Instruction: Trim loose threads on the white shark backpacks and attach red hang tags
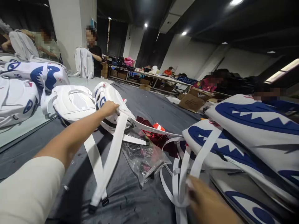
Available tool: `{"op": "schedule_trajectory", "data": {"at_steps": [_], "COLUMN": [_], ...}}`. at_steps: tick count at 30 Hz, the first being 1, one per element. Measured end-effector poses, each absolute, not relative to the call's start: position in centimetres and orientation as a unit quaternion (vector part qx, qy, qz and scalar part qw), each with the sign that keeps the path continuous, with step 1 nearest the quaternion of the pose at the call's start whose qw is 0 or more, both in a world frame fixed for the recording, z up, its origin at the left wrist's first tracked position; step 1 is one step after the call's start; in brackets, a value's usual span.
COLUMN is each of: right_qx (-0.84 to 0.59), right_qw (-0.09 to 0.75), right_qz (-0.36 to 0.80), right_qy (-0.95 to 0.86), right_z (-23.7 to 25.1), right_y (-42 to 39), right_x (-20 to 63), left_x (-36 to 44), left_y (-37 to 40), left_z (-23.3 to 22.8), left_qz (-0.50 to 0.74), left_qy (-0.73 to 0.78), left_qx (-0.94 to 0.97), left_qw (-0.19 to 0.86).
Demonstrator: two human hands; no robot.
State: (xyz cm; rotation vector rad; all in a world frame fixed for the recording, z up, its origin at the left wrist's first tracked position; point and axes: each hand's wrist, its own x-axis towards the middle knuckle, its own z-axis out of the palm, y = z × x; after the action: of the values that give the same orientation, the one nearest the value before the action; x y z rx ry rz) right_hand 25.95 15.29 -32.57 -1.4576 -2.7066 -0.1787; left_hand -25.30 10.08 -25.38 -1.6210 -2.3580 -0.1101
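Observation:
My left hand (109, 108), arm stretched out, is closed on a white backpack (127, 109) with a blue eye print; just what part of it the fingers hold is partly hidden. Long white straps (116, 149) with black buckles hang from that bag towards me. At the lower right, my right hand (205, 200) is blurred, its fingers closed around a wide white strap (205, 149). That strap runs up to a white backpack (201, 140) with a blue shark mouth in the right-hand pile. Several thinner white straps (181, 183) dangle beside this hand.
A clear plastic bag (142, 155) and dark red pieces (161, 140) lie on the dark table cover (130, 193) between the hands. More white backpacks (17, 99) are piled at the left. People work behind, near a cardboard box (193, 100) and a long table.

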Motion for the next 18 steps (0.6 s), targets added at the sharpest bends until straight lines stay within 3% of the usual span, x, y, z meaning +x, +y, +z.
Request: {"op": "schedule_trajectory", "data": {"at_steps": [3,8,10,14,16,18], "right_qx": [-0.363,-0.402,-0.411,-0.407,-0.417,-0.432], "right_qw": [-0.050,-0.050,-0.025,0.009,0.019,0.025], "right_qz": [-0.017,0.020,0.030,0.067,0.079,0.086], "right_qy": [-0.930,-0.914,-0.911,-0.911,-0.906,-0.897], "right_z": [-36.1,-39.0,-38.7,-37.1,-36.7,-36.8], "right_y": [11.5,11.5,12.5,13.6,13.5,13.0], "right_x": [17.5,7.9,7.6,8.8,9.4,10.6], "left_x": [-26.7,-24.0,-19.4,-6.2,-0.4,2.3], "left_y": [6.4,-4.8,-11.3,-23.2,-26.6,-27.7], "left_z": [-20.5,-14.6,-16.8,-28.2,-33.1,-34.7], "left_qz": [-0.071,-0.102,-0.130,-0.200,-0.201,-0.164], "left_qy": [-0.839,-0.826,-0.778,-0.656,-0.636,-0.683], "left_qx": [-0.505,-0.485,-0.538,-0.664,-0.712,-0.712], "left_qw": [0.191,0.270,0.297,0.298,0.219,0.022]}}
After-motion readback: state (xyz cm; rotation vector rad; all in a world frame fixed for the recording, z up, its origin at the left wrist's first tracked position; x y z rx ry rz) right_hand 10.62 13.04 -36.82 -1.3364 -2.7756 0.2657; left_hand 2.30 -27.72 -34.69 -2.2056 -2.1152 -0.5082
